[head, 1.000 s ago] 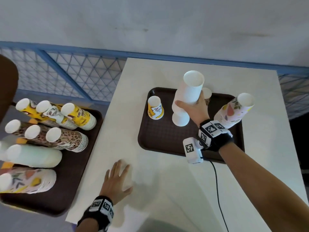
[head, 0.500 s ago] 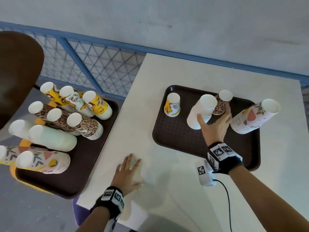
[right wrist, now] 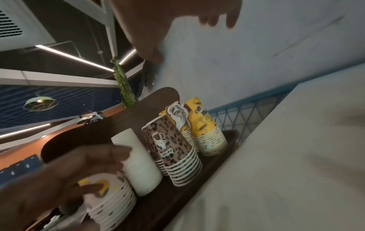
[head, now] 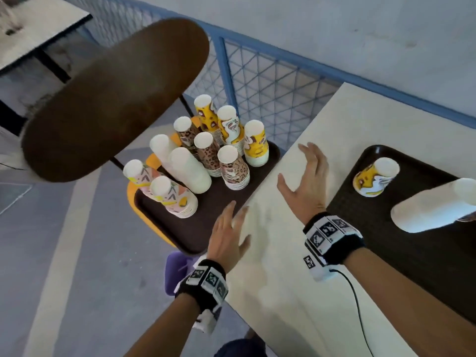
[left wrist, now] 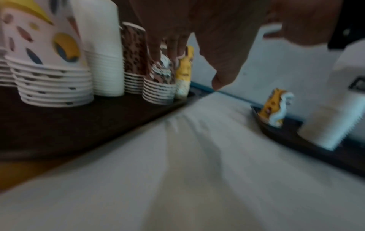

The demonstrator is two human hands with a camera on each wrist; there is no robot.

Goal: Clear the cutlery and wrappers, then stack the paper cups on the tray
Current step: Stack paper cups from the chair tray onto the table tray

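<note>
A brown tray [head: 386,253] lies on the pale table [head: 283,292]. On it stand an upturned yellow patterned cup [head: 374,180] and a white cup stack [head: 432,210]. A second brown tray [head: 195,228] sits lower, left of the table, and holds several stacks of upturned cups: leopard [head: 233,168], white [head: 189,171], yellow [head: 255,145], floral [head: 172,197]. My left hand [head: 231,228] is at the table's left edge beside that tray, fingers straight, holding nothing. My right hand [head: 306,176] is spread above the table between the two trays, also empty. The left wrist view shows my left hand's fingers [left wrist: 223,65] hanging free.
A brown chair back [head: 110,99] looms over the left tray, whose orange seat [head: 134,191] shows beneath. A blue mesh fence [head: 270,86] runs behind both. A cable [head: 358,305] trails from my right wrist across the table. Another table [head: 38,27] stands far left.
My right hand let go of the white stack on the table's tray and swung left over the table. My left hand lifted toward the left tray. The head view turned left.
</note>
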